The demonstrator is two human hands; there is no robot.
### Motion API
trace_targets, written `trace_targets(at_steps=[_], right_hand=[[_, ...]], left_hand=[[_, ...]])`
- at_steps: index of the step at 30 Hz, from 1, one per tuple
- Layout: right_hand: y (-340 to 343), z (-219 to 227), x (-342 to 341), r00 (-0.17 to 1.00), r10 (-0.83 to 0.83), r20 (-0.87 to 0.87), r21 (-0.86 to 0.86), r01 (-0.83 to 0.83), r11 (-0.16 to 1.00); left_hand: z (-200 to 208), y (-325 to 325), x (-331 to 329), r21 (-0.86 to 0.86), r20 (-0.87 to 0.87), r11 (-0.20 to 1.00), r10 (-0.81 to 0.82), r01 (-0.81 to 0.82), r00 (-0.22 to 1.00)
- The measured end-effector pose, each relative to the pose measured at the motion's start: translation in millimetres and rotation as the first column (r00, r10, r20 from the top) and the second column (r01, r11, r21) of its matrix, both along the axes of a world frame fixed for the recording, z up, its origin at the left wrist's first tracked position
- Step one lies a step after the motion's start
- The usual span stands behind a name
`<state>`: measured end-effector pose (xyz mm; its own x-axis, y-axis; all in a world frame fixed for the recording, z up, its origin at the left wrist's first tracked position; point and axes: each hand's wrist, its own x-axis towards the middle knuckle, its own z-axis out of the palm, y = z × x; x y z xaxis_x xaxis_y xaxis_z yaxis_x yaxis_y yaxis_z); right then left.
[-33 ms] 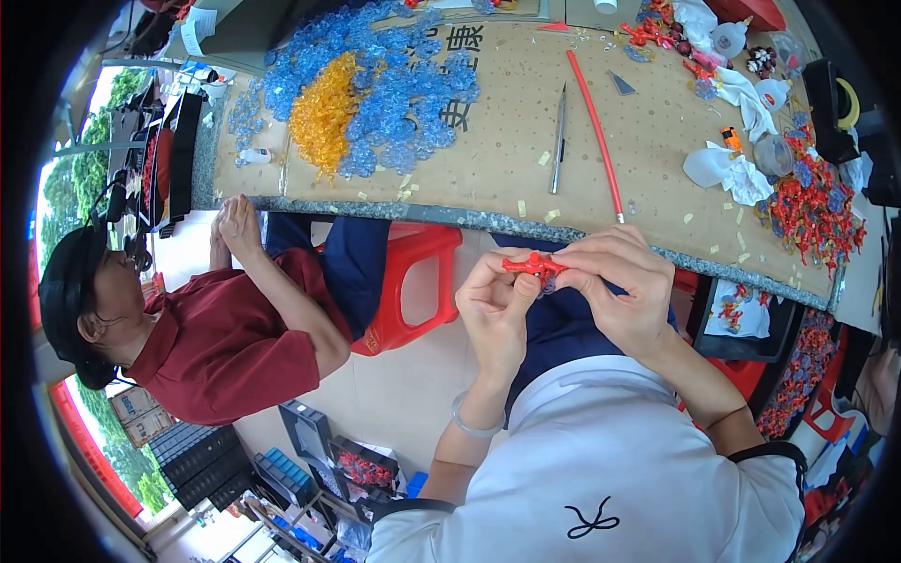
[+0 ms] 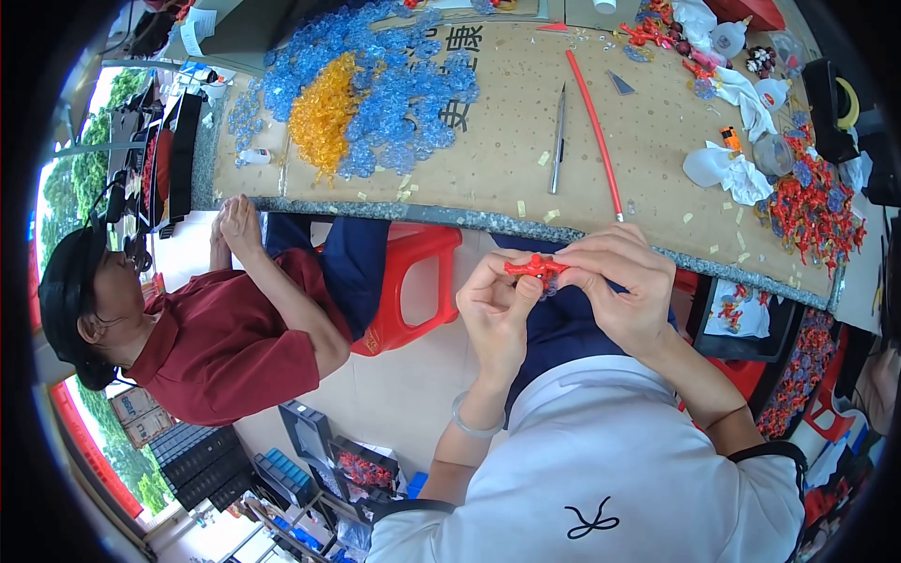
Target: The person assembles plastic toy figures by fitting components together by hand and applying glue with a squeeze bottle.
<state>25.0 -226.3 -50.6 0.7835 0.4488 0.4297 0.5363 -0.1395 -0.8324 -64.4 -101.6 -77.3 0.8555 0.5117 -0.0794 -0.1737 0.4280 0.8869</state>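
My left hand (image 2: 496, 305) and my right hand (image 2: 621, 286) meet in front of my chest, just below the table's front edge. Both pinch a small red plastic piece (image 2: 533, 268) between their fingertips. A pale bangle sits on my left wrist. On the cardboard-covered table (image 2: 497, 159) beyond the hands lie a long red rod (image 2: 593, 122) and a slim metal tool (image 2: 557, 141).
A heap of blue plastic pieces (image 2: 394, 103) with an orange heap (image 2: 324, 113) fills the table's left. Red pieces (image 2: 812, 206) and crumpled white tissue (image 2: 727, 174) lie at the right. A person in a dark red shirt (image 2: 216, 347) sits left, beside a red stool (image 2: 413, 272).
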Motion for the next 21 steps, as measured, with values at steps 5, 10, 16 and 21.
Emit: trace_targets(at_steps=[5, 10, 16, 21], right_hand=[[-1, 2, 2, 0.999, 0.026, -0.031, 0.005, -0.025, 1.0], [0, 2, 6, 0.999, 0.03, -0.016, 0.074, -0.029, 0.997], [3, 5, 6, 0.999, 0.036, -0.036, 0.073, -0.033, 0.997], [5, 4, 7, 0.998, 0.046, -0.034, 0.082, -0.043, 0.996]], left_hand=[[5, 3, 0, 0.057, 0.026, 0.997, -0.057, 0.056, 0.998], [13, 5, 3, 0.024, -0.009, 0.995, -0.098, 0.099, 0.995], [13, 10, 5, 0.027, 0.002, 0.99, -0.137, 0.136, 0.991], [9, 15, 5, 0.008, -0.002, 0.989, -0.149, 0.149, 0.989]])
